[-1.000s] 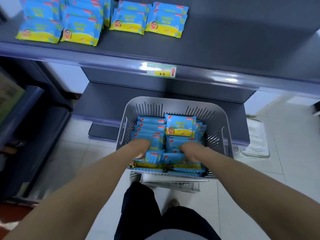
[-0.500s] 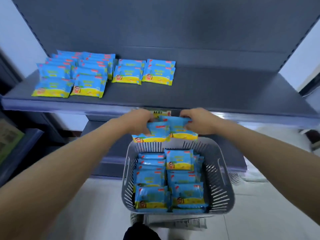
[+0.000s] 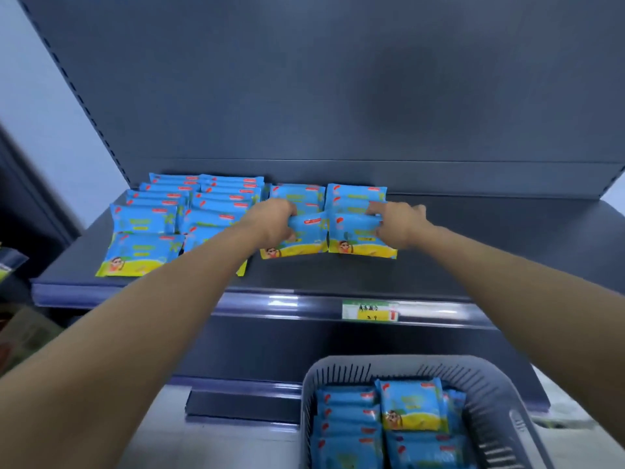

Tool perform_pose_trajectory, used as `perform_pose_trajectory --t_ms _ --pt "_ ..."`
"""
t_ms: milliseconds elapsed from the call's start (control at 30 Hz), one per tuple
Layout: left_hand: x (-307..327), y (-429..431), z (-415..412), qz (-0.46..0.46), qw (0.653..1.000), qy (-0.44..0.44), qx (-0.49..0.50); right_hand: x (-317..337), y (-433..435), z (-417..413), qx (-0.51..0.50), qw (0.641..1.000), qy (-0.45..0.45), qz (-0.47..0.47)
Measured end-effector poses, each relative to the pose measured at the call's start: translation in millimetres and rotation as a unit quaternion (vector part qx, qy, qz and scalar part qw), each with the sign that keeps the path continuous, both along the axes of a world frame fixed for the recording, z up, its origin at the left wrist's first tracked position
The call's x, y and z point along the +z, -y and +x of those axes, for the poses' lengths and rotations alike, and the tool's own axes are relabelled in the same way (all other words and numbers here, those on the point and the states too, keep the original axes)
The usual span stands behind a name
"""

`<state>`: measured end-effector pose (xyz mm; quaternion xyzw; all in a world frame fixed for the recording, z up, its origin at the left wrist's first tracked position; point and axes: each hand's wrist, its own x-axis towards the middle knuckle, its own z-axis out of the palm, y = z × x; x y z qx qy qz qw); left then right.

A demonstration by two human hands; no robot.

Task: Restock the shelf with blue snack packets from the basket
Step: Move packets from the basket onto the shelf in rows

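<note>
The left grip is closed round the left edge of a blue snack packet, with the fingers curled over the wrapper. The right grip pinches the right edge of a second blue packet in the same way. The two packets sit side by side with their inner edges touching. Their yellow lower borders are down on the grey shelf.

Directly at 12 o'clock from the held pair, two short rows of packets lie flat, reaching to the back panel. The held pair overlaps the near end of these rows. At 9 o'clock from the left grip, two longer rows of overlapping packets run from the back of the shelf toward its front edge. The left forearm crosses over the nearer row.

At 6 o'clock from the right grip, a green and yellow price label sits in the shelf's front rail. At 5 o'clock in the view, below the shelf, stands the grey slatted basket. More blue packets are stacked inside it, and one lies face up on top.
</note>
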<state>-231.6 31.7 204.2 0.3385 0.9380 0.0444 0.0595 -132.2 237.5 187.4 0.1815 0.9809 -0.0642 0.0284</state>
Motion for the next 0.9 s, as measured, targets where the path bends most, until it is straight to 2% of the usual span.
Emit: perform_pose_trajectory --t_ms 100,200,333,600,800,900 --pt "-12.4 -7.6 -25.6 -0.032 0.999 -0.017 -0.017 -13.3 0.3 -19.0 -0.031 0.999 0.001 0.009" --pt "-27.3 -15.2 -45.8 -0.087 0.992 -0.075 -0.042 -29.6 3.8 -29.2 -0.031 0.998 0.016 0.048" --pt "-42.4 -23.3 -64.6 -0.117 0.987 -0.092 -0.061 -41.7 1.2 -45.5 -0.027 0.996 -0.017 0.082" --pt "-55.7 -30.1 -72.1 -0.064 0.979 -0.191 -0.025 -51.9 2.3 -59.1 -0.046 0.983 -0.092 0.154" --pt "-51.8 -29.1 -30.7 -0.008 0.982 -0.186 -0.032 -46.5 2.7 -11.9 -0.019 0.979 -0.163 0.117" --pt "-45.3 -31.3 11.4 0.059 0.982 -0.171 -0.055 -46.9 0.7 28.8 0.028 0.962 -0.255 0.093"
